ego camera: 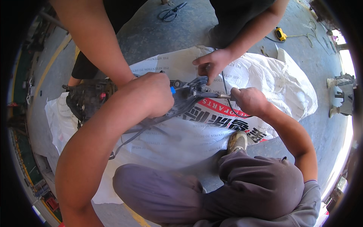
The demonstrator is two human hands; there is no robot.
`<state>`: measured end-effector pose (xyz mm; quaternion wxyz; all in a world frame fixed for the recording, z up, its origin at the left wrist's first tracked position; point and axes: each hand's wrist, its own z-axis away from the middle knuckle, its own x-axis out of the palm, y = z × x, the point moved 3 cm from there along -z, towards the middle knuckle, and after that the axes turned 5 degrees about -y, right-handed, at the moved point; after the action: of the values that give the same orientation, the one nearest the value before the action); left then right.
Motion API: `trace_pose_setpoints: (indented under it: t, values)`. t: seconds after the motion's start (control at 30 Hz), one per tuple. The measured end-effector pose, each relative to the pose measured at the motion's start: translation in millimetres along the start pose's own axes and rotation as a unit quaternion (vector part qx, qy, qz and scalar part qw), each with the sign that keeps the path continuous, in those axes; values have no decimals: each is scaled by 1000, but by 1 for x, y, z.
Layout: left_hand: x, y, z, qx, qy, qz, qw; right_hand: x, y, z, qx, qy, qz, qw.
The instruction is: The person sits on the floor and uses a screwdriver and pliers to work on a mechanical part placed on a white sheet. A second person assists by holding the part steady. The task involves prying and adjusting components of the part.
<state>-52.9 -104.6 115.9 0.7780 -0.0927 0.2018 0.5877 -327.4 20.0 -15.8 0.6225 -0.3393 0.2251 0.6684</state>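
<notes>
In the head view my left hand [154, 95] is closed on the dark vehicle part assembly [90, 98], beside a bit of blue; what exactly its fingers grip is hidden. My right hand [249, 100] grips the end of a metal rod [214, 95] that runs leftward to a joint by a bundle of dark wires [198, 82]. A thin black cable [225, 82] loops down past my right hand. The assembly lies on a printed white plastic sheet [170, 139]. More thin wires [133, 137] trail from its lower side.
A co-worker opposite reaches in; one hand [214, 62] is at the wire bundle, the other arm passes behind my left hand. Scissors [172, 12] and a yellow device with a cord [280, 34] lie on the concrete floor [158, 31]. Another person's feet [333, 98] show at right.
</notes>
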Motion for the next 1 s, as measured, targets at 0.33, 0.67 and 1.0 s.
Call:
trace_pose_setpoints:
  t: [0.33,0.67,1.0]
  values:
    - [0,4,-11,7,7,-7,1000,-1,11,14,7,37,0,999]
    - [3,-3,-7,8,13,-21,1000,47,16,62,-32,153,-113,981]
    - [1,1,-4,-13,4,0,1000,77,-12,72,-24,120,-165,979]
